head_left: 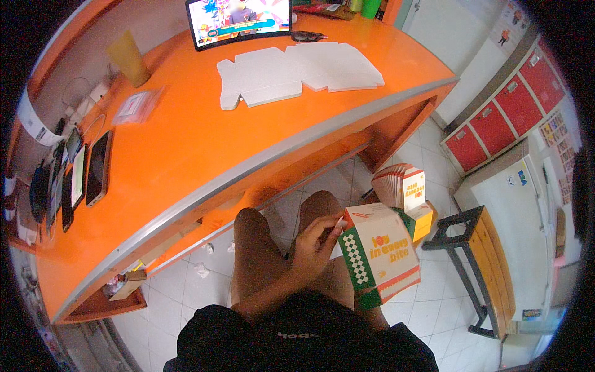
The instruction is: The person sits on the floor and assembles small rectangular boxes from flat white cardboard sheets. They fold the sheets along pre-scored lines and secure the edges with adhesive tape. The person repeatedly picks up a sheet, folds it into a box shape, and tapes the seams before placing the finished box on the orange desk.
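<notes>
Folded printed carton [379,253] sits over the lap, near and right of the orange counter [204,142], left hand [313,245] pinching its left edge, right hand hidden behind it, grip undeterminable; flat cartons [406,186] stacked just beyond.

I count one folded box [379,251] at the lower middle, held by one hand [313,248]. One stack of flat boxes [403,186] sits just above it. Two white cardboard sheets [297,73] lie on the orange surface [204,142]. One screen [238,20] stands up top. Several phones [80,177] line the left.
</notes>
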A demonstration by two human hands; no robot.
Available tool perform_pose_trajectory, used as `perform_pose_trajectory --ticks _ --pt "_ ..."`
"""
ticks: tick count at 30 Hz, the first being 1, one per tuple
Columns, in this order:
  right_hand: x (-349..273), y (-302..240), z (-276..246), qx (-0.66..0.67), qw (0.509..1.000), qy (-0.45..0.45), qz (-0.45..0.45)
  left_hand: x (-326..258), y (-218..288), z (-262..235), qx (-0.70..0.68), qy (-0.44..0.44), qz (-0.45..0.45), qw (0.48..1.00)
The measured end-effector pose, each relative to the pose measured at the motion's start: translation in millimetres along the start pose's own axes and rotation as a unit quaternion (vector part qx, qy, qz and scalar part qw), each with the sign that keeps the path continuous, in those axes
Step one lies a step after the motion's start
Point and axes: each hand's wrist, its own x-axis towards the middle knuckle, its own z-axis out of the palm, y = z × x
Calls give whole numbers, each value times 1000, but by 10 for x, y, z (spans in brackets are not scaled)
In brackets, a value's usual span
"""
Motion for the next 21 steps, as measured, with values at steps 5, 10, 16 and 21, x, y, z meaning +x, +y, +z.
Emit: perform_pose_trajectory --ticks 5,10,16,21 --pt "56 116 77 -85 996 -14 -25 34 -18 -80 13 -53 43 998" --pt "151 275 244 -158 986 -8 -58 16 -48 -112 60 -68 59 994" --pt "181 394 313 -202 976 1 -84 22 116 -133 70 -40 26 996" --pt "248 405 271 -246 961 13 -127 46 89 -146 75 -38 53 995"
